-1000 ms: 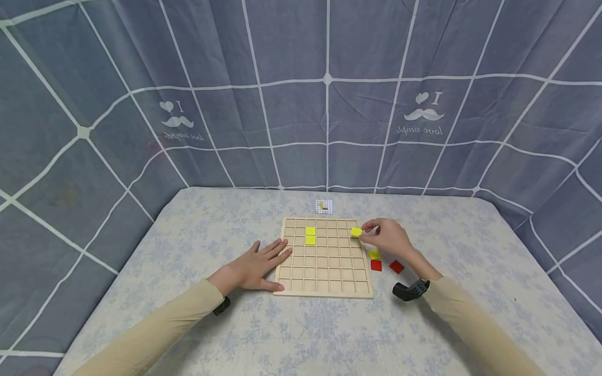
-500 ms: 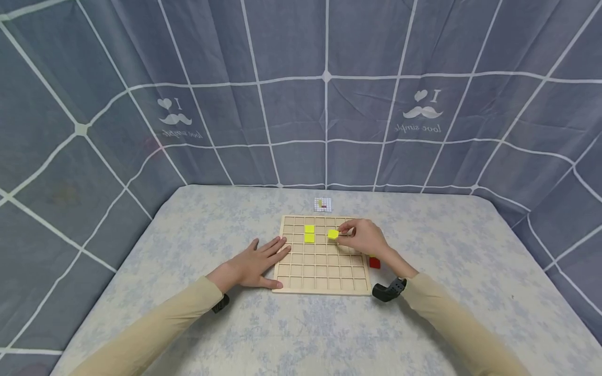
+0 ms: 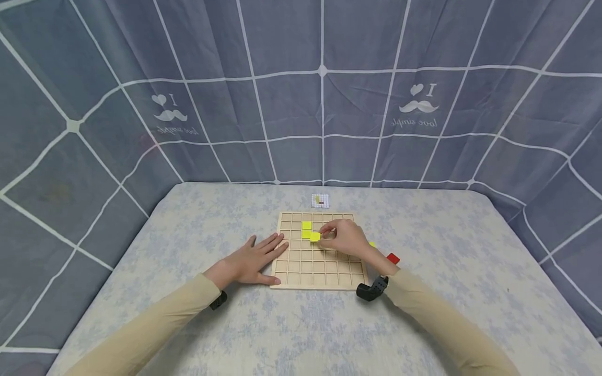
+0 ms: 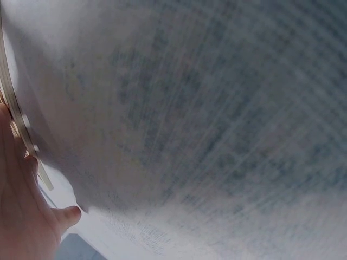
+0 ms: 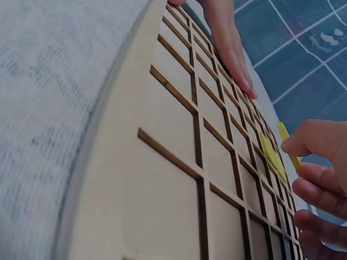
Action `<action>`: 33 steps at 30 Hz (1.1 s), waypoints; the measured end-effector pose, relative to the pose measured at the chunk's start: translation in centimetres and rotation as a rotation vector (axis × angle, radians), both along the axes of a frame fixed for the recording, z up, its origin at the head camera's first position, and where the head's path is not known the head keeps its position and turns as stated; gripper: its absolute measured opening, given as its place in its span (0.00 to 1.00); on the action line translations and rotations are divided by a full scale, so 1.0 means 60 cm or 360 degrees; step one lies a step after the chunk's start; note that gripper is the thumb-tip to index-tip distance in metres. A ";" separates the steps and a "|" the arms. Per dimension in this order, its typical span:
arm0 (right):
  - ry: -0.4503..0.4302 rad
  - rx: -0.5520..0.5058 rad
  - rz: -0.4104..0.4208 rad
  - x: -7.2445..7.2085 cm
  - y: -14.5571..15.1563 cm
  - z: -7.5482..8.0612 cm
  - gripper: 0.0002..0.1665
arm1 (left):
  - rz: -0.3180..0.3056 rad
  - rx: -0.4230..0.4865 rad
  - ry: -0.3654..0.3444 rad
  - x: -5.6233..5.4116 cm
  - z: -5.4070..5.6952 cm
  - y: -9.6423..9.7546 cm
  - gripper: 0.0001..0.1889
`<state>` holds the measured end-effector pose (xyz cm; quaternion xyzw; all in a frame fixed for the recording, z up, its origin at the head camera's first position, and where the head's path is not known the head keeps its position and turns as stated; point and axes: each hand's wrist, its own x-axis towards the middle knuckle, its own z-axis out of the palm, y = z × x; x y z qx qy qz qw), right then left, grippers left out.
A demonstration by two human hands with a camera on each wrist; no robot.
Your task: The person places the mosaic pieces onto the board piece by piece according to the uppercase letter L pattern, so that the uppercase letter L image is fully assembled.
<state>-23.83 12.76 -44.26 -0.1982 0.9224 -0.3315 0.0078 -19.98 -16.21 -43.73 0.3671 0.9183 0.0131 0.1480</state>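
Note:
A wooden grid board (image 3: 320, 286) lies on the table, divided into square cells by thin ridges. Two yellow square tiles (image 3: 307, 225) sit in adjoining cells of its upper left part, one below the other. My right hand (image 3: 345, 238) pinches another yellow tile (image 3: 314, 237) between thumb and fingers, tilted close over the board beside the lower placed tile. In the right wrist view this pinched tile (image 5: 290, 146) shows edge-on above the grid. My left hand (image 3: 251, 261) lies flat with straight fingers spread, its fingertips on the board's left edge.
Right of the board lie a red tile (image 3: 393, 259) and a yellow tile (image 3: 372, 244), the latter mostly hidden by the right forearm. Behind the board is a small printed grid card (image 3: 320, 201) with coloured cells. A grey checked curtain (image 3: 291, 104) hangs around the table's far edge.
My right hand has carried the pinched yellow tile leftward from the board's right edge to beside the two placed tiles. My left hand stays at the board's left edge. The view has shifted slightly.

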 end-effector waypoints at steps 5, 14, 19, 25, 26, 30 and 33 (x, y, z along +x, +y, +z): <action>-0.0020 0.0025 0.0026 0.000 -0.019 0.000 0.15 | -0.0013 -0.0010 0.0000 -0.003 0.001 -0.001 0.49; -0.0035 0.0091 0.0003 0.004 -0.033 -0.007 0.12 | -0.0018 -0.0032 -0.0024 -0.004 0.001 0.003 0.49; -0.0019 0.0110 -0.0003 0.006 -0.033 -0.008 0.12 | -0.0010 -0.0028 -0.0029 -0.001 0.004 0.005 0.49; -0.0010 0.0120 0.0006 0.004 -0.034 -0.006 0.12 | 0.0003 -0.0023 -0.0030 0.001 0.007 0.004 0.49; -0.0010 0.0120 0.0008 0.004 -0.035 -0.005 0.12 | 0.0003 -0.0024 -0.0029 0.001 0.007 0.003 0.49; -0.0012 0.0124 0.0014 0.003 -0.036 -0.004 0.12 | 0.0000 -0.0034 -0.0021 0.001 0.009 0.002 0.49; -0.0018 0.0122 0.0013 0.003 -0.036 -0.004 0.12 | 0.0000 -0.0048 -0.0018 0.002 0.011 0.002 0.49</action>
